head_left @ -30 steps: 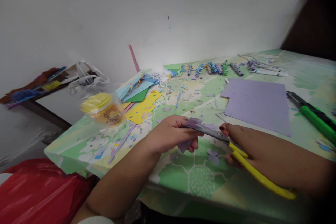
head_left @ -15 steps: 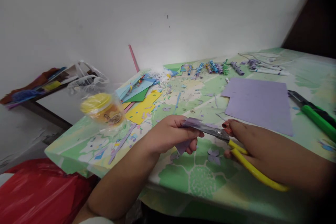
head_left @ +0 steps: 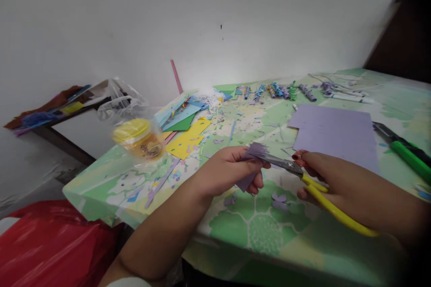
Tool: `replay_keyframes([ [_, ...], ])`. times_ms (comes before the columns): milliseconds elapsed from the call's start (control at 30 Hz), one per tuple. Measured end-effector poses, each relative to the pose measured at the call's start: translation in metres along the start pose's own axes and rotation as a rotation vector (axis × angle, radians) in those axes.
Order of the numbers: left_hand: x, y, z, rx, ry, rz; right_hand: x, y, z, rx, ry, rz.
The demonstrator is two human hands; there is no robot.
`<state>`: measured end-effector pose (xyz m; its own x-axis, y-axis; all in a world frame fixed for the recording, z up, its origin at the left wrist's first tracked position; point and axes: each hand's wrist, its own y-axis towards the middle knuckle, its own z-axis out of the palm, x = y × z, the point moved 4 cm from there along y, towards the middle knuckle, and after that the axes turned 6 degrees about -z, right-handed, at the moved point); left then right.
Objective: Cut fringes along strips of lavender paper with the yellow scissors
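Observation:
My left hand (head_left: 237, 169) is closed on a purple paper strip (head_left: 256, 149) whose upper edge is cut into a fringe. My right hand (head_left: 318, 172) grips yellow-handled scissors (head_left: 332, 208). The scissor blades (head_left: 281, 161) lie at the fringed edge, close to my left fingertips. Whether the blades are fully closed on the paper is hard to make out. Below my hands, a purple paper butterfly or flower cutout (head_left: 279, 202) rests on the flowered tablecloth (head_left: 262, 231), with a smaller cutout (head_left: 230, 199) beside it.
A purple sheet (head_left: 336, 130) and a green box cutter (head_left: 406, 157) lie on the right. Several rolled paper pieces (head_left: 278, 89) line the back. Left are yellow paper (head_left: 182, 143), scraps and a yellow-lidded tub (head_left: 138, 141) in plastic. A red bag (head_left: 57, 242) sits beside the table.
The whole view has shifted slightly. The scissor blades have drawn back a little from the paper, showing more of the fringe. Both hands keep their holds.

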<state>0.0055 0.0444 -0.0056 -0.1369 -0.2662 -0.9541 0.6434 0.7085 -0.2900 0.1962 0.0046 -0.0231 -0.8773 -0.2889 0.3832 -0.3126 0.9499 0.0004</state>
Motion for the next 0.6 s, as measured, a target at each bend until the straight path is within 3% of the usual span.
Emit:
replay_keyframes([
  [233, -0.0049, -0.0027, 0.0016, -0.135, 0.111, 0.073, 0.0034, -0.0039, -0.0011, 0.001, 0.086, -0.021],
  [600, -0.0018, 0.0000, 0.0026, -0.080, 0.155, 0.024, 0.0026, -0.0023, 0.0053, 0.030, 0.083, -0.047],
])
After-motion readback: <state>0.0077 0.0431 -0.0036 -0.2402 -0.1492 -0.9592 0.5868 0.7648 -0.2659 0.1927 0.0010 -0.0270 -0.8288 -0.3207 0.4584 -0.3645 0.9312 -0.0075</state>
